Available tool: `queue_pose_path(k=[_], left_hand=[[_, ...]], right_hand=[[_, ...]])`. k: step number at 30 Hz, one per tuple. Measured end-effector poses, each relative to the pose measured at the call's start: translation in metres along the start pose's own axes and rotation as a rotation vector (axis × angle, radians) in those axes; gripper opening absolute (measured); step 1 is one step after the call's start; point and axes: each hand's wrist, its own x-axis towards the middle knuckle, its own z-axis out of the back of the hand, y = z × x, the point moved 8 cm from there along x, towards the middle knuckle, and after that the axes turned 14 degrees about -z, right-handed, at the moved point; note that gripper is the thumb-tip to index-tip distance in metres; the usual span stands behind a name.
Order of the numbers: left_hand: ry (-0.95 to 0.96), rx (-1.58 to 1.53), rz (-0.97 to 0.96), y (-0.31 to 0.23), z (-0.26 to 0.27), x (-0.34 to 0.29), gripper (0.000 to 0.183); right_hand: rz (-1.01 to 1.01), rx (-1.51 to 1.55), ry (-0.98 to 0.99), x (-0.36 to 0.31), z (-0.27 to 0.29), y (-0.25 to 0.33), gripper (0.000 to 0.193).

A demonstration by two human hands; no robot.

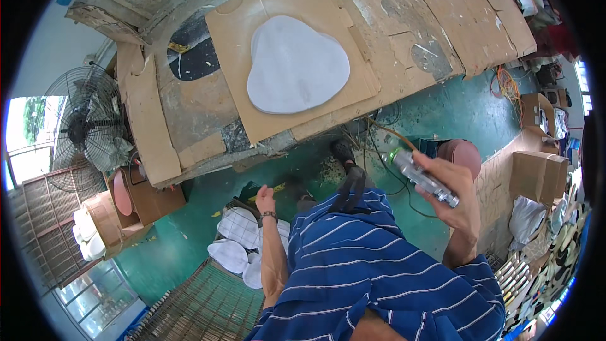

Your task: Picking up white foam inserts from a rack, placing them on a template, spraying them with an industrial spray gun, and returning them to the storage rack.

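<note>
My right hand (452,191) is wrapped round a silver metal spray gun (424,178), off to the right of the bench and apart from it. A thin orange-brown hose (392,131) runs toward the gun from under the bench edge. On the bench lies a stack of white, rounded three-lobed pads (298,66), resting on a cardboard sheet (228,44). My left hand (266,201) hangs low on the left with its fingers curled in and nothing visible in them. Below it, several white oval pads (238,227) with grid lines lie by a wire rack.
The cardboard-covered workbench (404,57) spans the top. A large fan (79,126) stands left, above cardboard boxes (151,199). A wire mesh rack (208,297) is at lower left. A pink round stool seat (461,155), loose cables and a cardboard box (538,177) are on the right.
</note>
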Motion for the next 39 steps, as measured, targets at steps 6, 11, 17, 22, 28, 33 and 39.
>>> queue_pose_path(k=[6, 11, 17, 22, 28, 33, 39], left_hand=[[0.017, -0.069, -0.457, -0.115, -0.063, 0.065, 0.033], [-0.041, -0.132, -0.691, -0.215, -0.106, 0.091, 0.027], [-0.197, -0.164, -0.625, -0.267, -0.123, 0.103, 0.032], [-0.180, 0.368, -0.569, -0.303, -0.147, 0.095, 0.033], [-0.120, 0.741, -0.667, -0.328, -0.162, 0.085, 0.039], [-0.115, 0.703, -0.773, -0.331, -0.164, 0.089, 0.039], [-0.096, -0.114, -0.382, -0.293, -0.171, 0.120, 0.024]], right_hand=[[-0.071, 0.045, -0.121, -0.004, 0.011, -0.011, 0.056], [-0.130, 0.018, -0.259, -0.018, 0.023, -0.022, 0.055], [-0.134, 0.165, 0.056, -0.024, -0.021, -0.016, 0.063], [-0.182, 0.090, -0.236, -0.025, -0.002, -0.023, 0.064], [-0.280, 0.122, -0.145, -0.047, 0.017, -0.043, 0.059], [-0.231, 0.158, -0.148, -0.045, 0.021, -0.041, 0.057], [-0.201, 0.177, -0.201, -0.027, 0.025, -0.041, 0.061]])
